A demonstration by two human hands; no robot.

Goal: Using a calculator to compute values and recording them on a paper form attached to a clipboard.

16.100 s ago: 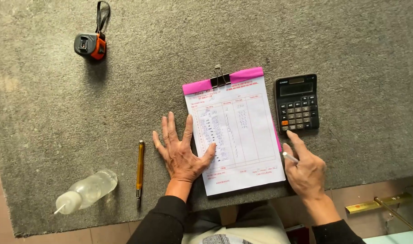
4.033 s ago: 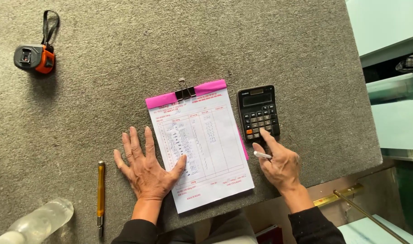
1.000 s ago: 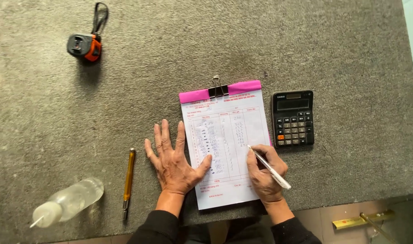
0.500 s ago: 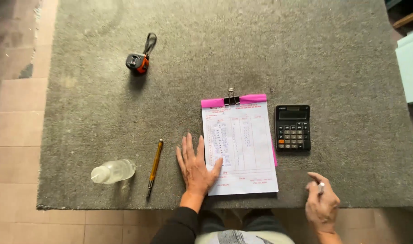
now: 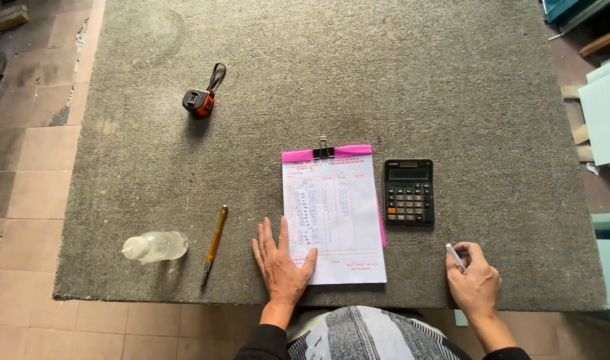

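A white printed form on a pink clipboard [image 5: 335, 213] lies on the grey felt table [image 5: 331, 87], held at the top by a black binder clip [image 5: 323, 148]. My left hand [image 5: 281, 265] rests flat, fingers apart, with the thumb on the form's lower left corner. Near the table's front edge, right of the form, my right hand [image 5: 473, 283] is closed around a white pen [image 5: 455, 257]. A black calculator [image 5: 408, 191] lies just right of the clipboard, above my right hand.
An orange and black tape measure [image 5: 200, 100] sits at the upper left. A yellow pencil [image 5: 215, 243] and a clear plastic bottle [image 5: 155, 247] lie left of my left hand. Tiled floor [image 5: 25, 200] borders the table on the left; blue panels [image 5: 605, 113] stand at the right.
My right hand has left the form and moved right with the pen, to the table's front edge. The view has pulled back; my left hand stays on the form.
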